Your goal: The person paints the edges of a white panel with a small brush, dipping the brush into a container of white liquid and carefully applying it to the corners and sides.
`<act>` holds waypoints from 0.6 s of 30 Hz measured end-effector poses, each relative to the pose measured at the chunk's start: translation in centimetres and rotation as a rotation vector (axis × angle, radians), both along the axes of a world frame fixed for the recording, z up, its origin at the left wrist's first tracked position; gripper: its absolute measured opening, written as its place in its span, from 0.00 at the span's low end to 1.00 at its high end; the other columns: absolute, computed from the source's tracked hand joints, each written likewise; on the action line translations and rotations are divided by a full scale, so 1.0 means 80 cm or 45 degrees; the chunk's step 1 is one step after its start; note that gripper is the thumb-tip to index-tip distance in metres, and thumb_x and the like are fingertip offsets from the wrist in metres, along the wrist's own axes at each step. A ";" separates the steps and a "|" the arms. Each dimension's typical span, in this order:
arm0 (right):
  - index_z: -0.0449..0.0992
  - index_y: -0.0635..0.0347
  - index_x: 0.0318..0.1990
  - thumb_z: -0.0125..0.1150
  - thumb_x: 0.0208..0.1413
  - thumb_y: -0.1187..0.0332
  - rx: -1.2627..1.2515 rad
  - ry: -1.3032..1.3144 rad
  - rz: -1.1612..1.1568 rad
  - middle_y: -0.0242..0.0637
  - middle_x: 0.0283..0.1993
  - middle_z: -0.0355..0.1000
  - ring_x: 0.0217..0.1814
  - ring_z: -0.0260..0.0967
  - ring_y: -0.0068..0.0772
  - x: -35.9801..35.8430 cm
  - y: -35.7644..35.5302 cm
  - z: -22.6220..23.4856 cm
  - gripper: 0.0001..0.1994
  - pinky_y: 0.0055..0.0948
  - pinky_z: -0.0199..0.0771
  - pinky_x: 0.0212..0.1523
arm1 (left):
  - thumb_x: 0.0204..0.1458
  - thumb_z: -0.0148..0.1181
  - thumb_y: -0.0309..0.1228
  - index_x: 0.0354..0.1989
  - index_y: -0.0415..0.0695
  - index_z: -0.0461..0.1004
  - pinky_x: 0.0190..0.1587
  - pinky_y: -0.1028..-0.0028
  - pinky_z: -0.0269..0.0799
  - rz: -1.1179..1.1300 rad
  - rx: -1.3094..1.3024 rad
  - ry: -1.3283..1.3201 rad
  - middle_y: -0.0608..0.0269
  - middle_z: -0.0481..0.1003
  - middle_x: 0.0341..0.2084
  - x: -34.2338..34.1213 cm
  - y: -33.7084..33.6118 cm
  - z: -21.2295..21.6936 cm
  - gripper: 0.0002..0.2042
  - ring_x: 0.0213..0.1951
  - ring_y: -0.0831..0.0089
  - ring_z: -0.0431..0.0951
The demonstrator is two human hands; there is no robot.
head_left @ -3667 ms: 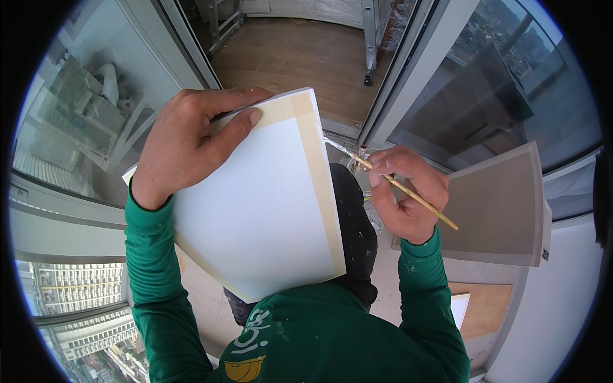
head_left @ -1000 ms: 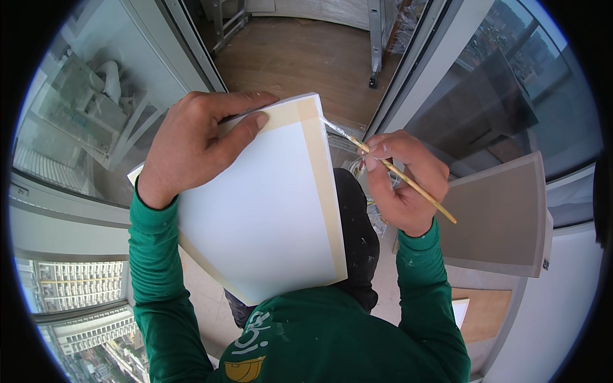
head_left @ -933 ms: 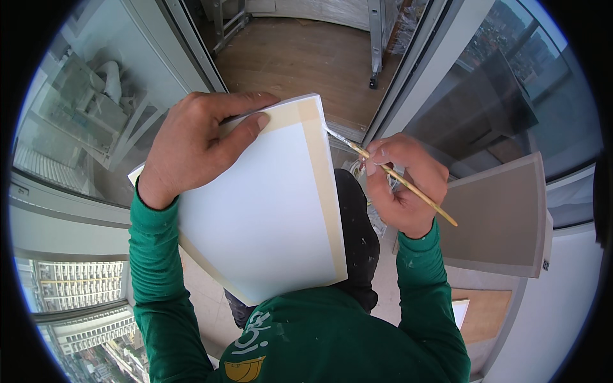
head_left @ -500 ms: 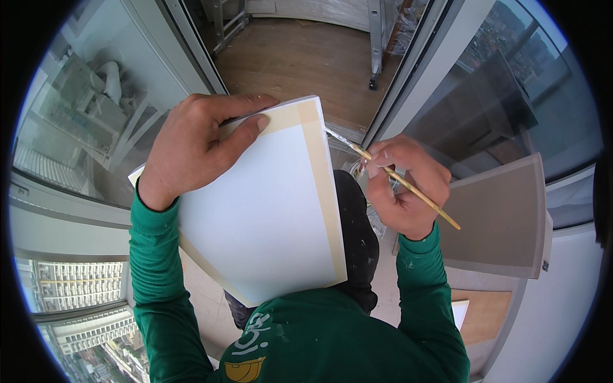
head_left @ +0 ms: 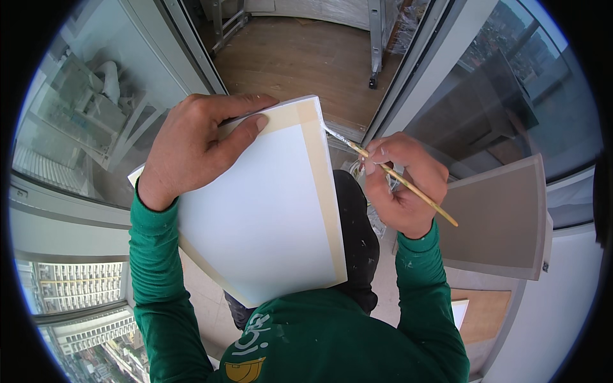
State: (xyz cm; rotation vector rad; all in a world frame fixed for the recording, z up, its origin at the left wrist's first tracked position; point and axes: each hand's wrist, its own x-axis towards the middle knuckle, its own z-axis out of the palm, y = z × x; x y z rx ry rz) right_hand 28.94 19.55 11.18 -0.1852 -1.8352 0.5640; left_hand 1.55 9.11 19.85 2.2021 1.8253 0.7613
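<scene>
A worker's left hand (head_left: 191,150) pinches the upper edge of a tan-bordered white panel (head_left: 255,217) set between the hands, over the lap; the right hand (head_left: 421,179) pinches a slim brush (head_left: 396,177), tip at the panel's side. Steady grip, light strokes look wisest.

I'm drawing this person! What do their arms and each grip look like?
The left sleeve and right sleeve are long, green and creased. Whitish specks dot the right one. The left grip and right grip wear no gloves.
</scene>
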 end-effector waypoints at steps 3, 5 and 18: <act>0.76 0.66 0.40 0.64 0.47 0.86 -0.010 0.010 -0.005 0.42 0.32 0.78 0.30 0.79 0.36 -0.002 0.001 -0.001 0.12 0.28 0.81 0.34 | 0.66 0.58 0.29 0.55 0.33 0.83 0.42 0.67 0.85 0.011 -0.017 0.011 0.42 0.86 0.41 0.000 0.000 0.001 0.16 0.32 0.60 0.89; 0.76 0.66 0.40 0.64 0.47 0.86 -0.006 0.003 -0.007 0.42 0.32 0.78 0.30 0.79 0.35 -0.003 0.001 -0.002 0.12 0.28 0.80 0.34 | 0.66 0.58 0.28 0.55 0.32 0.83 0.42 0.67 0.85 0.021 -0.033 0.005 0.42 0.86 0.41 -0.001 0.001 0.000 0.15 0.33 0.60 0.89; 0.78 0.67 0.42 0.65 0.52 0.85 -0.166 0.018 0.043 0.41 0.34 0.80 0.35 0.81 0.29 -0.003 0.008 -0.017 0.10 0.26 0.81 0.36 | 0.66 0.58 0.28 0.55 0.32 0.83 0.40 0.68 0.84 0.037 -0.072 -0.048 0.43 0.86 0.38 -0.005 0.011 -0.006 0.15 0.32 0.62 0.89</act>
